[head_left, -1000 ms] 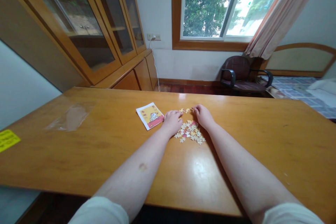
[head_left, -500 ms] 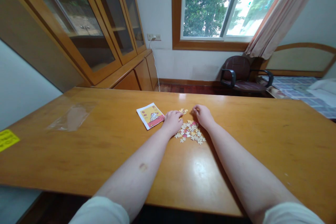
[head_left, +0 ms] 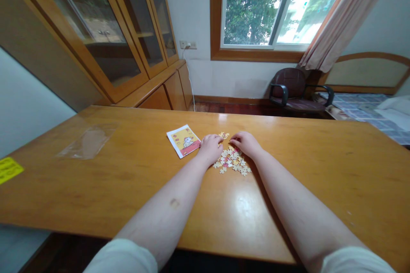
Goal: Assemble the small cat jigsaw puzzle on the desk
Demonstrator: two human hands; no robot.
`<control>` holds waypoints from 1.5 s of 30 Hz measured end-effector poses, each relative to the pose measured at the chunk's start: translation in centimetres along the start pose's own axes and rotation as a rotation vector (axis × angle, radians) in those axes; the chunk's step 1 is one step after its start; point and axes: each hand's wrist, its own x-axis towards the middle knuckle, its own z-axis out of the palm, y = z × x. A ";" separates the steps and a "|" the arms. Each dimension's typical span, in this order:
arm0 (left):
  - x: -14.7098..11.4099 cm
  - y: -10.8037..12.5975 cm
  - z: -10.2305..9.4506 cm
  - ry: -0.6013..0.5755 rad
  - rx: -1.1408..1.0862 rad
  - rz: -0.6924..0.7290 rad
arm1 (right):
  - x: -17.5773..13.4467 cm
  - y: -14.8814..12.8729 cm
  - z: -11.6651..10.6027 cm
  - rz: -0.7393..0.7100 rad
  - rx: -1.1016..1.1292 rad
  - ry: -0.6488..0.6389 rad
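Observation:
A loose heap of jigsaw puzzle pieces (head_left: pixel 233 160), mostly pale backs with some pink and yellow faces, lies on the wooden table between my hands. Behind it is a small cluster of yellow puzzle pieces (head_left: pixel 223 135). My left hand (head_left: pixel 211 147) rests at the left of the heap, fingers curled, their tips by the small cluster; what is under them is hidden. My right hand (head_left: pixel 245 141) hovers at the heap's back right edge, thumb and fingers pinched together; anything between them is too small to make out. Beside my left hand lies a printed picture card (head_left: pixel 184 141), yellow and red with a white cartoon figure.
A clear plastic bag (head_left: pixel 88 141) lies flat at the table's left, with a yellow label (head_left: pixel 10 169) at the left edge. Beyond the wooden table (head_left: pixel 320 153) stand a glass-fronted cabinet (head_left: pixel 141 77), a dark red armchair (head_left: pixel 290 87) and a bed (head_left: pixel 361 108).
My right hand has shifted left and slightly nearer to me, toward the back of the heap, its fingers now pointing left. My left hand, the card and the heap look the same.

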 end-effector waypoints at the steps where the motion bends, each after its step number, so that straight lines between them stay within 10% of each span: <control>1: 0.0 0.0 0.0 0.000 -0.006 0.014 | -0.1 -0.1 -0.1 0.000 0.025 0.011; 9: 0.0 0.1 0.0 0.006 -0.030 0.042 | -0.4 -0.3 -0.6 -0.124 0.157 -0.122; 19: 0.1 0.0 0.2 0.006 -0.026 0.042 | -0.5 -0.2 -0.5 0.215 0.535 -0.060; 30: -0.3 0.3 -0.1 -0.043 -0.038 0.111 | 0.1 1.9 0.0 0.374 0.169 0.142; 38: -0.4 0.4 0.0 -0.105 -0.004 0.149 | 0.1 1.1 -0.3 0.121 -0.121 0.124; 45: -0.1 0.2 0.3 -0.021 0.006 0.094 | 0.1 1.0 -0.6 0.247 -0.226 0.062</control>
